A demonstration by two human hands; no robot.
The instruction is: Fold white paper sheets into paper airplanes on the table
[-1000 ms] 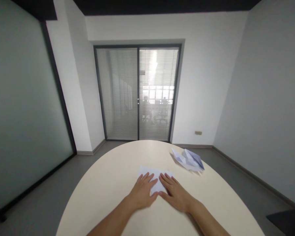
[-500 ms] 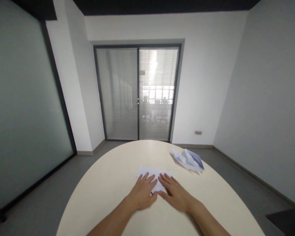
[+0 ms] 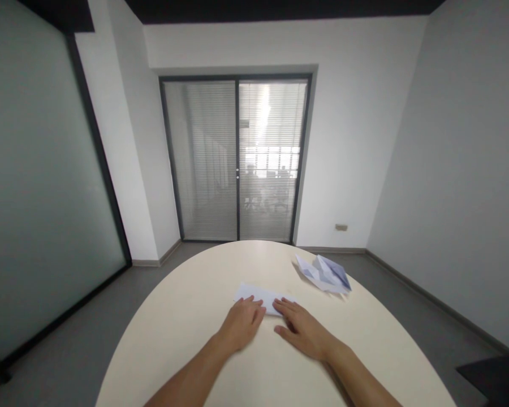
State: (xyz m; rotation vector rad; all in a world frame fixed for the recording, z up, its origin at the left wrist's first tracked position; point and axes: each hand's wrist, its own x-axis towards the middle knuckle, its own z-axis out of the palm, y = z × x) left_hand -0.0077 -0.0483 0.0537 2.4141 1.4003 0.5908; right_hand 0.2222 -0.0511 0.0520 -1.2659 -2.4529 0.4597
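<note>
A white sheet of paper (image 3: 270, 305), looking like a folded strip, lies flat on the table in front of me. My left hand (image 3: 242, 323) rests on its left part, fingertips pressed down and the thumb close along the near edge. On the right part lies my right hand (image 3: 302, 329), fingers stretched over the paper and thumb held apart near the table surface. Neither hand grips the sheet. Part of the paper is hidden under my fingers. Farther off to the right stands a creased, folded paper piece (image 3: 324, 275), white with bluish shaded faces, untouched.
The round cream table (image 3: 186, 316) reaches from me toward a glass door with blinds (image 3: 237, 164). A dark flat object (image 3: 494, 376) shows at the lower right, beyond the table edge. A frosted glass panel (image 3: 38, 169) is on the left.
The paper's pointed near part between my hands no longer shows; its near edge is now straight and farther from me. My left hand's fingers have drawn closer together. My right hand barely moved.
</note>
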